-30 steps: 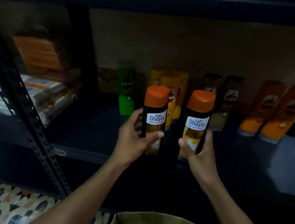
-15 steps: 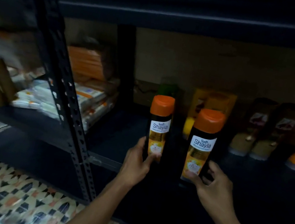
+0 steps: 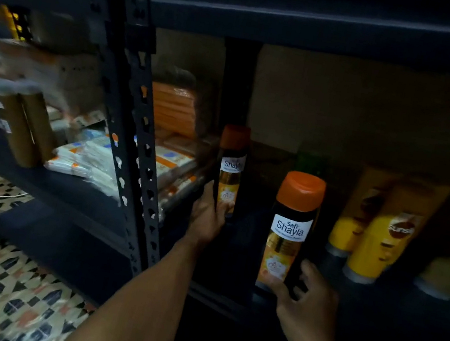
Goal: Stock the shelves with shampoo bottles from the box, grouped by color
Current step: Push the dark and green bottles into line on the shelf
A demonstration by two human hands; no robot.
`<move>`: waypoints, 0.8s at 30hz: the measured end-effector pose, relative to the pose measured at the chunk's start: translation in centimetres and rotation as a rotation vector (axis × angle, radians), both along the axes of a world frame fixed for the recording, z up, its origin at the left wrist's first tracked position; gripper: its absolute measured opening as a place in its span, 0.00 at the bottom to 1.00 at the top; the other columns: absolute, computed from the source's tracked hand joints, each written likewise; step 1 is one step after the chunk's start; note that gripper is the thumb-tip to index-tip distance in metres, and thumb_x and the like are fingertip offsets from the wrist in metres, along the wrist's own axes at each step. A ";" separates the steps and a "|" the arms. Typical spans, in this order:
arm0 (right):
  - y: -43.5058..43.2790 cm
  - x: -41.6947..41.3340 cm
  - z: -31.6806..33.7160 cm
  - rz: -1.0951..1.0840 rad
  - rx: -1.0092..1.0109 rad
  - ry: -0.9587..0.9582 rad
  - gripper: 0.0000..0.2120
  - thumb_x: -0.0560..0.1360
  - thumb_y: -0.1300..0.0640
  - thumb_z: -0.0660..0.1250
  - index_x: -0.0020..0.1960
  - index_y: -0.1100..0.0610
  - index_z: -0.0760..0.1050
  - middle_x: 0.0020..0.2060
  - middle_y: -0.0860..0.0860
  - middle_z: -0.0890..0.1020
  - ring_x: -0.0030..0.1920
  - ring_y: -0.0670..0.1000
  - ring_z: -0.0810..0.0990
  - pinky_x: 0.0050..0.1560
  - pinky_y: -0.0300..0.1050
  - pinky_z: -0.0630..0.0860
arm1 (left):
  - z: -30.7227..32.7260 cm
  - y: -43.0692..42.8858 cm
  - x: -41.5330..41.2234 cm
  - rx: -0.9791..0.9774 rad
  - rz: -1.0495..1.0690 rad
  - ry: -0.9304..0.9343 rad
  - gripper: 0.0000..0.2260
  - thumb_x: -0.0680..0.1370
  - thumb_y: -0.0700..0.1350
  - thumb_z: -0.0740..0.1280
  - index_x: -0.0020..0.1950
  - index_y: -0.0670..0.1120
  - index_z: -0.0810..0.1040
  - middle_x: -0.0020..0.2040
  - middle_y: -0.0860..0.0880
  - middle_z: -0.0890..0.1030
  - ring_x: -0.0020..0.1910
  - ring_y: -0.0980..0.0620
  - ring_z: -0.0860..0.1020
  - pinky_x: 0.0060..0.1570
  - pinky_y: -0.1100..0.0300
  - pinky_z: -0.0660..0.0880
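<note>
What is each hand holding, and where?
The left hand grips the farther Shayla bottle, the right hand the nearer Shayla bottle, each around its lower body.

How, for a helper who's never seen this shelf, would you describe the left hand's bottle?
Find the perforated upright post of the dark metal shelf. Just right of it, the left hand grips a black bottle with an orange cap and white Shayla label. Its twin in the right hand is nearer, beside the yellow bottles.
</note>
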State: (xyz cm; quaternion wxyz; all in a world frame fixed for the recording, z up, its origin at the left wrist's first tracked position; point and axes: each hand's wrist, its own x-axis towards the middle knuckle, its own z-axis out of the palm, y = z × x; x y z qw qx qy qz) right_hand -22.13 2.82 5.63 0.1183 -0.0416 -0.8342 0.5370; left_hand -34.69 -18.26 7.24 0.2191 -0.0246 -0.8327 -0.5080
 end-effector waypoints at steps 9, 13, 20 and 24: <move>-3.4 -5.4 0.1 -0.001 0.077 0.087 0.29 0.73 0.45 0.75 0.71 0.49 0.73 0.65 0.48 0.80 0.65 0.52 0.77 0.63 0.57 0.77 | -1.5 -1.0 -4.0 0.018 0.047 0.053 0.18 0.82 0.43 0.69 0.71 0.46 0.72 0.63 0.49 0.74 0.60 0.54 0.75 0.57 0.70 0.72; -6.3 -8.2 0.0 -0.021 0.133 0.122 0.25 0.78 0.51 0.70 0.73 0.50 0.69 0.63 0.51 0.80 0.62 0.54 0.78 0.58 0.50 0.76 | -2.5 -1.0 -4.1 0.030 0.076 0.045 0.23 0.80 0.53 0.66 0.74 0.50 0.68 0.68 0.47 0.77 0.67 0.47 0.76 0.66 0.45 0.74; -9.5 -12.9 0.5 -0.133 0.128 0.156 0.23 0.77 0.58 0.73 0.70 0.56 0.71 0.57 0.57 0.82 0.54 0.57 0.81 0.48 0.46 0.76 | -2.3 -0.9 -3.8 0.047 0.096 0.036 0.29 0.80 0.56 0.63 0.80 0.52 0.61 0.73 0.48 0.75 0.71 0.48 0.75 0.67 0.43 0.74; -9.8 -14.3 0.4 -0.164 0.137 0.144 0.23 0.76 0.56 0.73 0.68 0.57 0.72 0.56 0.59 0.82 0.55 0.62 0.80 0.51 0.53 0.77 | -2.3 -1.0 -4.1 0.074 0.093 0.055 0.28 0.79 0.55 0.66 0.78 0.53 0.63 0.69 0.50 0.78 0.67 0.51 0.78 0.65 0.46 0.76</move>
